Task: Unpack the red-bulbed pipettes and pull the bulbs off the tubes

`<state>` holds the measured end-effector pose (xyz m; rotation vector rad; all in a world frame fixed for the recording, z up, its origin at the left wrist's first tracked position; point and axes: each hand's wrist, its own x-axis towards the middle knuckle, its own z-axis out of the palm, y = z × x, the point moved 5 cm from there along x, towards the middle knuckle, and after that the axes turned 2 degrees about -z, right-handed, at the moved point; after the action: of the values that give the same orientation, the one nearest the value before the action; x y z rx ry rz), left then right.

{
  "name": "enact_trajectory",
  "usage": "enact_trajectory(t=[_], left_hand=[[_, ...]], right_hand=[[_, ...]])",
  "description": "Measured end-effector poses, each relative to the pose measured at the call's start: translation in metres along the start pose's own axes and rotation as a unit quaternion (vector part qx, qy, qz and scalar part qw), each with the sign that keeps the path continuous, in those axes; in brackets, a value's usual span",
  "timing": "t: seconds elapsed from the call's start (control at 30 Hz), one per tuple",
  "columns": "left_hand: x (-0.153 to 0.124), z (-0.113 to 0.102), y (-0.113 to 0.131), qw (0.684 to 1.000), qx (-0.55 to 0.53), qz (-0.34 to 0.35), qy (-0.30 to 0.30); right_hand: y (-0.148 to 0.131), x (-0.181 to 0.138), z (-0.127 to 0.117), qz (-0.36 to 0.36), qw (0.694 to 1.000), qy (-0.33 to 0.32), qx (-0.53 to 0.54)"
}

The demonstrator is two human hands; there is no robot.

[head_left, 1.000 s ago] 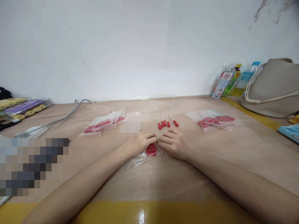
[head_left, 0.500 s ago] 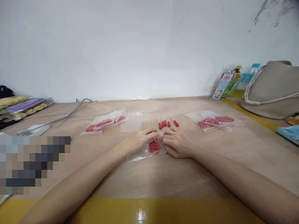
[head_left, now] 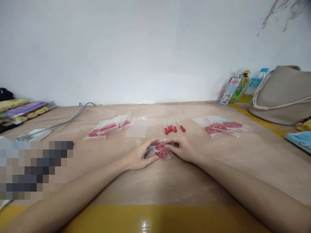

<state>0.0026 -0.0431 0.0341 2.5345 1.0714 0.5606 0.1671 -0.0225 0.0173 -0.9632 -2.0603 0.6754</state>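
Note:
A clear zip-lock bag (head_left: 160,150) with several red-bulbed droppers inside lies just above the table in front of me. My left hand (head_left: 139,156) grips its left part, thumb along the near edge and fingers along the far edge. At the bag's right end, my right hand (head_left: 181,148) pinches the plastic between thumb and fingers. Beyond the hands, several loose droppers (head_left: 175,129) lie with their red bulbs toward me. A flat bag without droppers (head_left: 137,127) rests to their left.
Filled bags (head_left: 108,127) overlap at the left, and another pile of filled bags (head_left: 222,125) lies at the right. A grey cable (head_left: 65,122) crosses the left side. Bottles (head_left: 254,85) and a beige bag (head_left: 284,94) stand at the back right, before the wall.
My left hand has shifted from lying over the bag to gripping it between thumb and fingers. The bag is now gathered more narrowly, and my right hand has moved slightly at its right end.

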Motion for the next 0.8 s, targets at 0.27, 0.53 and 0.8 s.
enact_trajectory(t=[0.27, 0.53, 0.8], left_hand=[[0.016, 0.005, -0.007, 0.998, -0.040, 0.048, 0.028], [0.019, 0.003, -0.009, 0.996, -0.040, 0.058, 0.053], [0.022, 0.005, -0.012, 0.996, -0.041, 0.061, 0.059]], right_hand=[[0.008, 0.001, -0.005, -0.008, 0.997, 0.051, 0.055], [0.010, 0.000, -0.004, 0.027, 0.993, 0.087, 0.070], [0.019, -0.001, -0.005, 0.072, 0.980, 0.152, 0.110]])
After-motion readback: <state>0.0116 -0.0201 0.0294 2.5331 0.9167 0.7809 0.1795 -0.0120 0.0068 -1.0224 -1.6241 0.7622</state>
